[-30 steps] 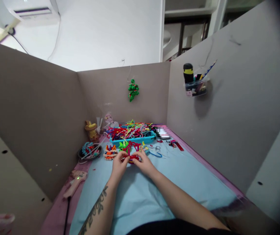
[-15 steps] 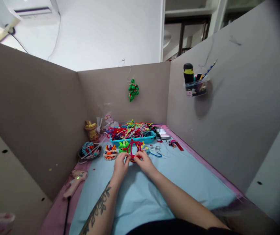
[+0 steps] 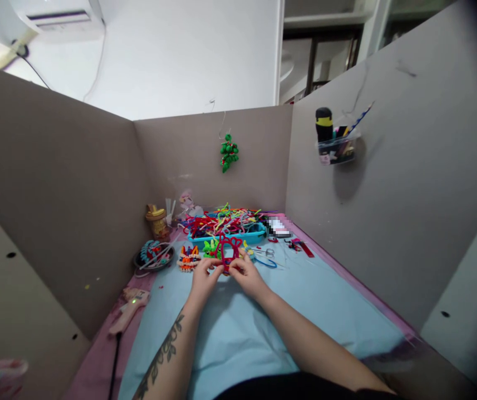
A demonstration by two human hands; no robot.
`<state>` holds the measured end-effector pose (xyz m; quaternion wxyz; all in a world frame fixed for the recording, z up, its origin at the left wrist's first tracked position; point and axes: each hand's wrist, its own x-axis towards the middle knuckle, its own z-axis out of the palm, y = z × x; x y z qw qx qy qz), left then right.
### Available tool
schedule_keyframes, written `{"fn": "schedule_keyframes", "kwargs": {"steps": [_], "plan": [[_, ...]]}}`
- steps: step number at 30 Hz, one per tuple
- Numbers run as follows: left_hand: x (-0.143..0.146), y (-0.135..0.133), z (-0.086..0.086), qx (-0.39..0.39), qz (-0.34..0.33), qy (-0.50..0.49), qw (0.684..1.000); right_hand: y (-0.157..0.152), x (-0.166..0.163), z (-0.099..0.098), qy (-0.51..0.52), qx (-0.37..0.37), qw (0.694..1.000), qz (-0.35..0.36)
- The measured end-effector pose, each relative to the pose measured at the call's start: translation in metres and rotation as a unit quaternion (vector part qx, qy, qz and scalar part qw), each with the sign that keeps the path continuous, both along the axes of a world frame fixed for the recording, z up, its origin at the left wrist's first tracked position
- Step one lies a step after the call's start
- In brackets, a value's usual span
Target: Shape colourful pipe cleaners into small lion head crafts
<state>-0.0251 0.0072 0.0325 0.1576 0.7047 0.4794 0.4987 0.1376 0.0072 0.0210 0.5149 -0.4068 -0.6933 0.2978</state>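
Both hands meet over the light blue cloth [image 3: 263, 328], pinching the bottom of a red pipe-cleaner shape [image 3: 227, 249] that stands upright between them. My left hand [image 3: 203, 279] grips its lower left with fingers closed. Fingers of my right hand [image 3: 247, 276] are closed on the shape's lower right. The shape has looped outlines at the top. Just behind it lie a green pipe-cleaner figure [image 3: 210, 248] and an orange one [image 3: 189, 258].
A blue tray [image 3: 226, 226] heaped with coloured pipe cleaners sits at the back. Scissors [image 3: 264, 253], a dark bowl [image 3: 154, 257] of bits and a small jar [image 3: 156, 221] lie nearby. A glue gun [image 3: 130, 309] rests at the left edge. Grey partition walls enclose the table on three sides.
The red pipe-cleaner shape has been raised from lying low to standing upright, and both hands have drawn closer together at its base.
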Motion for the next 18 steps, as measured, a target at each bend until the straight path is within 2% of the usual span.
{"fn": "schedule_keyframes", "kwargs": {"steps": [6,13,18], "plan": [[0.001,-0.001,0.001,-0.005,-0.005,0.015,1.0,0.0,0.002,0.003,0.033,-0.016,0.999,0.0],[0.007,-0.007,0.001,0.062,0.064,0.024,0.996,-0.001,0.002,0.005,0.042,-0.025,0.999,0.002],[0.012,-0.014,0.001,0.083,0.07,0.029,0.994,-0.005,-0.001,0.003,0.008,0.03,0.999,-0.017]]}}
